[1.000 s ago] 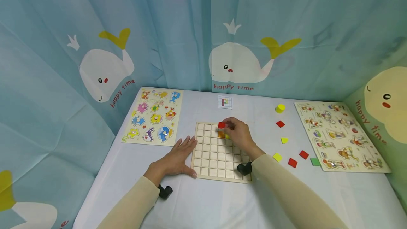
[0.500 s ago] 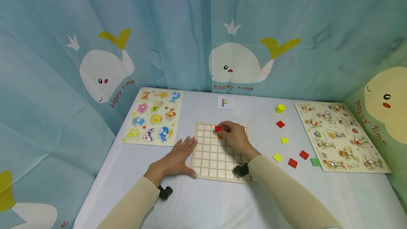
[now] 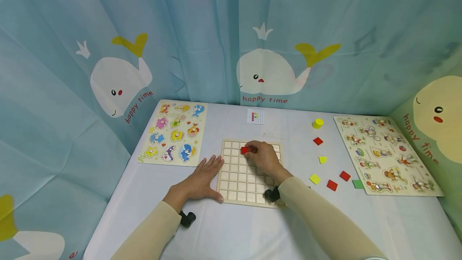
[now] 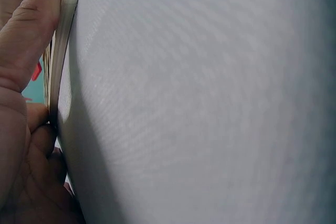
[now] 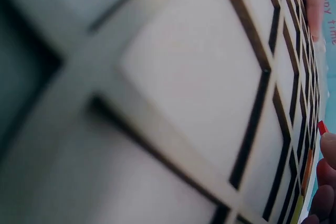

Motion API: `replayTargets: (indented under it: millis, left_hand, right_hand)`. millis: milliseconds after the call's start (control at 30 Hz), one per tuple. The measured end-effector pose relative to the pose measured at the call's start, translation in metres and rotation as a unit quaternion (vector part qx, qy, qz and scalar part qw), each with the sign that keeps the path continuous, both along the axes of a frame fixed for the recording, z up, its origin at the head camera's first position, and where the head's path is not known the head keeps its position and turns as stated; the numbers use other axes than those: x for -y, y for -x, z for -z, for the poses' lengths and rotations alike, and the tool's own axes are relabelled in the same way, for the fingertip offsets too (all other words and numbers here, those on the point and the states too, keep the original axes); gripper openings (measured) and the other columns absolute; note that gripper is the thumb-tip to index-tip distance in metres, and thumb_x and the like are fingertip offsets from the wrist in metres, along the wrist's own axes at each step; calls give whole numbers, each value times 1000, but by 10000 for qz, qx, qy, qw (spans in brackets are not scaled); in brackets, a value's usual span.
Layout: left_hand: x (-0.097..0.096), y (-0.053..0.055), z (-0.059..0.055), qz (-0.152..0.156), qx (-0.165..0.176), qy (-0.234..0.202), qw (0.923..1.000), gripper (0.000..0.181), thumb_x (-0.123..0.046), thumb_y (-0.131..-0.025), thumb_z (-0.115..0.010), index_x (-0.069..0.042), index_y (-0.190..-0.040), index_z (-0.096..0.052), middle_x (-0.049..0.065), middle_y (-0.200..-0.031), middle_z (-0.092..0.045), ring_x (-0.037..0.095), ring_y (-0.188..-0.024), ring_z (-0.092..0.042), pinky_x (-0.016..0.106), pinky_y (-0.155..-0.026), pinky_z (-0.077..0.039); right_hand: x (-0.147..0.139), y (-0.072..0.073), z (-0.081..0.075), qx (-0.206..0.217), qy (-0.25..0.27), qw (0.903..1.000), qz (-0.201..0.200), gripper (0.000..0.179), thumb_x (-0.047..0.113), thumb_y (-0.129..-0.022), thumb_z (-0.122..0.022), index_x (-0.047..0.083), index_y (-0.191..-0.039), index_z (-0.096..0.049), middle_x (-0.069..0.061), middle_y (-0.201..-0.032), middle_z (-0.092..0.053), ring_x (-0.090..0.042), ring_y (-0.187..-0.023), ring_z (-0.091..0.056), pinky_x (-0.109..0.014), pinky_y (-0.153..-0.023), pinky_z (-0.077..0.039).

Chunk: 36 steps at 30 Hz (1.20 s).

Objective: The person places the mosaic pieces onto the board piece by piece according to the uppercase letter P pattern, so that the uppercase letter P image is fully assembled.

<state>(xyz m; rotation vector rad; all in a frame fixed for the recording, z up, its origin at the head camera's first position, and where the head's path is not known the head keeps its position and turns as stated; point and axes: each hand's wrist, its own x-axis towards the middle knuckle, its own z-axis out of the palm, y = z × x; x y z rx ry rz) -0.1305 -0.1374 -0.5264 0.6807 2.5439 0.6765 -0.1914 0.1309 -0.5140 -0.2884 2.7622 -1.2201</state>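
Observation:
Between thumb and fingertips, my right hand pinches a red square tile over the upper part of a wooden grid board. The tile's edge shows tilted above the board's surface in the right wrist view. Under the fingers there, slivers of an orange tile and a yellow tile sit in the grid; in the head view the hand covers them. My left hand lies spread along the board's left side, its thumb against the lower left corner. Close up, the thumb touches the board's edge.
A pattern card lies behind the board. To the right are a yellow cylinder, loose red tiles, yellow tiles and a green tile. Picture puzzle boards lie at left and right. A curtain hangs behind.
My right hand has moved slightly left and toward me with the red tile, which is now over a cell further left and lower on the board. My left hand has stayed put.

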Motion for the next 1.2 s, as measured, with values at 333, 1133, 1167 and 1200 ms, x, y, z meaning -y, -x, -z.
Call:
replayTargets:
  millis: [333, 1133, 1167, 1200]
  left_hand:
    - [0, 0, 1, -36, 21, -23, 10000, 133, -61, -71, -91, -10, -170, -18, 5, -178, -10, 22, -166, 0, 43, -136, 4]
    - [-1, -1, 0, -69, 12, 52, 10000, 134, -59, -70, -92, -10, -170, -18, 4, -178, -10, 21, -166, 0, 43, -136, 3]
    - [-1, -1, -1, -64, 7, 59, 10000, 134, -60, -70, -92, -10, -170, -18, 4, -178, -10, 21, -166, 0, 43, -136, 3]
    - [-1, -1, -1, -57, 2, 57, 10000, 134, -60, -70, -92, -10, -170, -18, 4, -178, -10, 21, -166, 0, 43, -136, 3]
  right_hand:
    - [2, 0, 3, -311, -337, 9986, -274, 24, 9, -92, -80, 4, -115, -78, -10, -106, -75, -27, -98, -62, -42, -85, -56]
    - [4, 0, 2, -198, -570, 9977, -318, 27, 12, -93, -80, 4, -119, -78, -10, -106, -73, -26, -99, -60, -42, -85, -56]
    - [4, 0, 2, -167, -563, 9978, -313, 27, 12, -93, -80, 4, -120, -78, -9, -107, -72, -26, -99, -60, -41, -85, -56]
    - [4, 0, 2, -162, -577, 9977, -311, 28, 12, -93, -80, 4, -120, -78, -9, -107, -72, -26, -99, -60, -41, -85, -56]
